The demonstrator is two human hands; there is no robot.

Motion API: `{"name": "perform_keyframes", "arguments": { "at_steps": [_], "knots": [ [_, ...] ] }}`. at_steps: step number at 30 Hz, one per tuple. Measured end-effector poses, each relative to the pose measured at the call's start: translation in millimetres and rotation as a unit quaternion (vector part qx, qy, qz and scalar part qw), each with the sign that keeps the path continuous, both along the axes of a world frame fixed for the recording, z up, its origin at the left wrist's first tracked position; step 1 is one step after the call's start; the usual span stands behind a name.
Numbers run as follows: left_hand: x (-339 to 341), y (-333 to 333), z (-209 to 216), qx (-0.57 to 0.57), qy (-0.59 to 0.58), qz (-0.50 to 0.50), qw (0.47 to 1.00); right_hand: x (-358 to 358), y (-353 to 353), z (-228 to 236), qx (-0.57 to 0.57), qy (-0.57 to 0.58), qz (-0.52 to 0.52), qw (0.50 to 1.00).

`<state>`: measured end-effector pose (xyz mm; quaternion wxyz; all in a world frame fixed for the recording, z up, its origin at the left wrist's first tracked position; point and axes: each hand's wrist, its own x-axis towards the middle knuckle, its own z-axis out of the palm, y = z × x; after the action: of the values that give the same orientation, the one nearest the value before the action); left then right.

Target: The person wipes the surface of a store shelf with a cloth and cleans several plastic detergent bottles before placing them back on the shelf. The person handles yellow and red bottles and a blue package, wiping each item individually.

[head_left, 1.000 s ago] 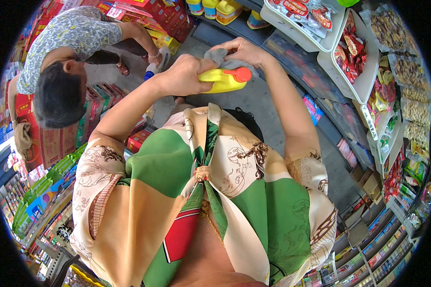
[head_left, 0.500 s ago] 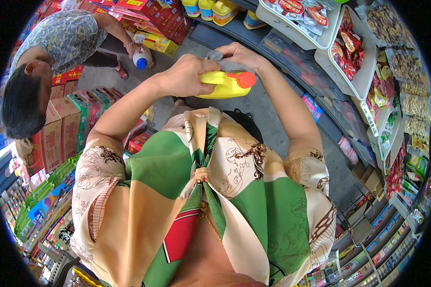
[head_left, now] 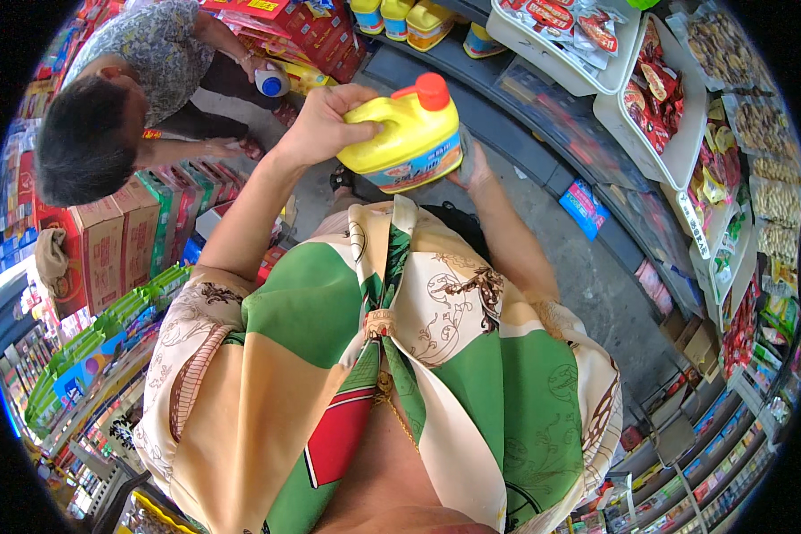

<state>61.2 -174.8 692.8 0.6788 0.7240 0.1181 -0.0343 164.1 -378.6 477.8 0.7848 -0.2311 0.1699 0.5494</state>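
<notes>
A yellow plastic jug [head_left: 402, 125] with a red cap and a printed blue-and-orange label is held up in front of my chest, tilted slightly. My left hand [head_left: 329, 125] is closed around its handle on the left. Behind the jug's right side is my right hand [head_left: 477, 167], its fingers mostly hidden by the jug. A sliver of grey cloth [head_left: 465, 142] shows between that hand and the jug.
On the left a person [head_left: 142, 67] bends over stacked cartons [head_left: 102, 240], holding a white bottle with a blue cap [head_left: 271, 84]. Yellow jugs [head_left: 429, 25] line the shelf ahead. White bins [head_left: 650, 151] of packets stand at the right, above a dark shelf [head_left: 543, 125].
The jug has turned so that its label faces me and its cap points up. My right hand has moved down to its right side. The other person has shifted and reaches out an arm.
</notes>
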Motion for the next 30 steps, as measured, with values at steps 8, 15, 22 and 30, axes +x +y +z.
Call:
{"name": "perform_keyframes", "arguments": {
  "at_steps": [8, 15, 22, 30],
  "knots": [
    [36, -7, -9, -0.077, -0.030, 0.137, 0.987, -3, 17, 25, 0.052, -0.031, -0.152, 0.986],
    [38, -27, -1, -0.071, -0.046, 0.119, 0.989, -21, 37, 23, 0.080, -0.017, -0.193, 0.978],
    [-13, -50, 28, -0.079, 0.011, -0.068, 0.994, -1, 23, 49, 0.182, -0.028, -0.135, 0.974],
    [62, 3, 58, 0.351, -0.183, -0.270, 0.878, 0, 27, 102, 0.148, -0.170, 0.034, 0.974]
  ]
}}
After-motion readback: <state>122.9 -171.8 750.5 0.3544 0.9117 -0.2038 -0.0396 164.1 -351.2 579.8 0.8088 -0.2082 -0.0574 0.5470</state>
